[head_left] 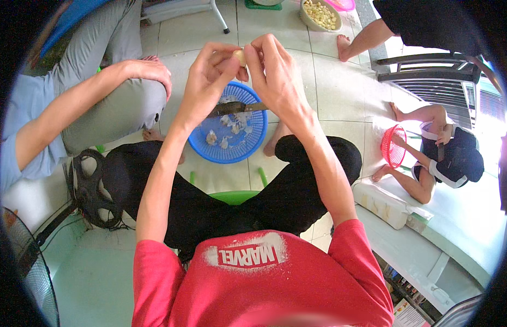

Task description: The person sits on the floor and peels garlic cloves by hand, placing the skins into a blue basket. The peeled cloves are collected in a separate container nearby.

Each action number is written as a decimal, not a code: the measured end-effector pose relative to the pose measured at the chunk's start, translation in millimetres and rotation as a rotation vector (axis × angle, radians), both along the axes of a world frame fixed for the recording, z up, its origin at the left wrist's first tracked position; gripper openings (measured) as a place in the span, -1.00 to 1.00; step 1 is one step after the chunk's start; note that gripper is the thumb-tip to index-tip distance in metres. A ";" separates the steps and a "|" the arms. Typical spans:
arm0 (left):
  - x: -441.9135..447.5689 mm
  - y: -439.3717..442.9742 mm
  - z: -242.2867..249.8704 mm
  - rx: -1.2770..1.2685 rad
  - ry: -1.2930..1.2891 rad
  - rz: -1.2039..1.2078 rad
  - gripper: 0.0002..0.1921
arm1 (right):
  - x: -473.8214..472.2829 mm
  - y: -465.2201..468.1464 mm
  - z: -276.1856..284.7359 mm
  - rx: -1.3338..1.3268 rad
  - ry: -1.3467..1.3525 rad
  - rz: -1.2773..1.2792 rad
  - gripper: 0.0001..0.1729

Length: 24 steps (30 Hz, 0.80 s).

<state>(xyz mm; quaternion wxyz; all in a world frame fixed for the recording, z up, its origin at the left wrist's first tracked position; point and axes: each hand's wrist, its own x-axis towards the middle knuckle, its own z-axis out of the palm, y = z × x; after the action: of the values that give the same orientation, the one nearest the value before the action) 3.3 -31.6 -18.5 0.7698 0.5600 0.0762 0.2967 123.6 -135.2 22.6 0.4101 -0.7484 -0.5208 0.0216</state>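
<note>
A pale peeled-looking clove, apparently garlic (239, 58), is pinched between the thumb and fingers of my left hand (212, 75). My right hand (276, 73) meets it from the other side, its thumb against the clove and its fingertips partly hidden behind. Below both hands, a blue plastic basket (259, 139) stands on the floor. Loose papery skins and several garlic pieces (212, 137) lie inside it. A knife (231, 108) with a dark blade and wooden handle lies across the basket, its ends partly covered by my wrists.
At left sits a person in grey trousers (110, 114), near my knee. Another person (449, 151) sits at right with a red basket (394, 147). Ahead, a bowl of peeled cloves (319, 16) stands on the tiles. A fan (31, 269) is at lower left; a green stool (233, 197) is beneath me.
</note>
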 end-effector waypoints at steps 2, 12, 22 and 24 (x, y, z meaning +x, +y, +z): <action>-0.3 0.5 -0.7 -0.037 0.023 -0.016 -0.74 | -1.3 -0.4 0.8 0.019 0.017 0.028 -0.78; -2.6 7.0 0.7 -0.040 0.054 0.107 -0.72 | -2.1 -1.6 6.2 0.053 0.157 0.049 -0.81; -3.3 10.5 -3.0 -0.073 0.024 0.239 -0.78 | -13.0 -2.7 3.1 -0.048 0.149 0.070 -0.71; -3.2 9.3 -3.5 -0.090 -0.005 0.217 -0.79 | -17.9 -0.9 -1.2 -0.048 0.190 0.060 -0.74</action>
<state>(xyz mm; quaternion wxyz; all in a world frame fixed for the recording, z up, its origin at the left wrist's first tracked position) 0.1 -22.3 -22.0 0.7577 0.5125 0.1476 0.3761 105.7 -136.1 21.4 0.4389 -0.7367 -0.5009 0.1171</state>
